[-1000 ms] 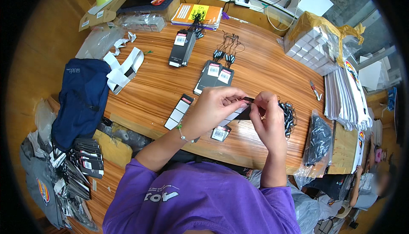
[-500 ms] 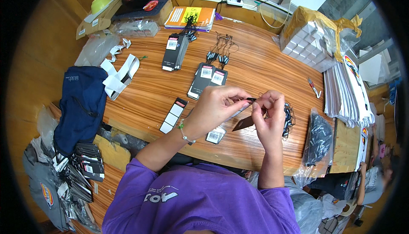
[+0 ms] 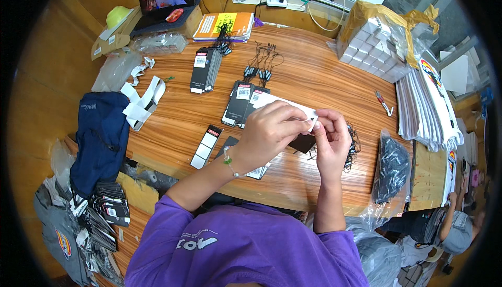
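Note:
My left hand (image 3: 272, 133) is closed on a long hang tag (image 3: 282, 102), its white side turned up. At the tag's right end, beside a small hole, my right hand (image 3: 333, 143) pinches with thumb and fingers. A dark card (image 3: 302, 143) shows below the two hands; what holds it is hidden. Under my left wrist lie more tags (image 3: 258, 173), partly covered. A loose tag with white panels (image 3: 205, 148) rests to the left. Beyond my hands are strung black tags (image 3: 238, 104). A heap of black strings (image 3: 352, 146) sits right of my right hand.
Another strung stack (image 3: 204, 70) lies farther back, near orange booklets (image 3: 230, 25). On the right are red-handled snips (image 3: 384, 104), a bag of strings (image 3: 392, 172), white folded sheets (image 3: 426, 109) and small white boxes (image 3: 374, 49). A blue bag (image 3: 99, 135) is left. A person works at lower right.
The tag in my hands has been turned, so its white side now shows above my left hand. The dark card has shifted slightly. The whole view has moved a little.

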`<action>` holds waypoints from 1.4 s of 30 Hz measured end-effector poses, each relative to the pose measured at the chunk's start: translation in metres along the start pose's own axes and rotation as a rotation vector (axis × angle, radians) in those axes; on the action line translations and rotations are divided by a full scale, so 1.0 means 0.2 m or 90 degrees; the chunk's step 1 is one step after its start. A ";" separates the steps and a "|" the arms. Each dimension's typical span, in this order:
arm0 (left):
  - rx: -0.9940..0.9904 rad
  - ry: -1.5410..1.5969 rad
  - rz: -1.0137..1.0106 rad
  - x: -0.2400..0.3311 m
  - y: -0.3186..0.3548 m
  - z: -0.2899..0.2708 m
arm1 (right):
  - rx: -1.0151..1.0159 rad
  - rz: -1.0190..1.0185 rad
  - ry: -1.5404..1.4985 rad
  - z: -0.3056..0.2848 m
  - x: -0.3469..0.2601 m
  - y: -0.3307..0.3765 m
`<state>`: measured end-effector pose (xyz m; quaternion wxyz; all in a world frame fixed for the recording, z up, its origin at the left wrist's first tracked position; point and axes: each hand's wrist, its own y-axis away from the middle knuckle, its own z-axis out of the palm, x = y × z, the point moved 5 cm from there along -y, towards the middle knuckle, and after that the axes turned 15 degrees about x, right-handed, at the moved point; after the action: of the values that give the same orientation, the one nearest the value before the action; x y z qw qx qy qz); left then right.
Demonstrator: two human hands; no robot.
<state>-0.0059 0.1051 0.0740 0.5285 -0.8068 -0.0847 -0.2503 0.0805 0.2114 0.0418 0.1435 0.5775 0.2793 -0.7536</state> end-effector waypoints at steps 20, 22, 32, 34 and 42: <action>0.016 -0.010 0.204 -0.04 0.00 0.01 | -0.024 0.305 -0.285 0.04 0.20 -0.04; 0.024 -0.014 0.197 -0.05 0.00 0.01 | 0.009 0.253 -0.273 0.05 0.19 -0.03; -0.043 0.005 0.047 -0.17 0.05 -0.04 | 0.016 0.059 -0.290 -0.01 0.02 -0.16; -0.025 0.075 -0.071 -0.20 0.07 -0.03 | -0.061 0.077 -0.389 0.02 0.01 -0.17; -0.127 0.327 -0.356 -0.20 0.08 0.00 | -0.159 0.195 -0.647 0.12 0.07 -0.16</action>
<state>-0.0340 0.1038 0.0403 0.3631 -0.7108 -0.1413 -0.5856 0.0400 0.2252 0.0416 0.4358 0.1529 0.1746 -0.8696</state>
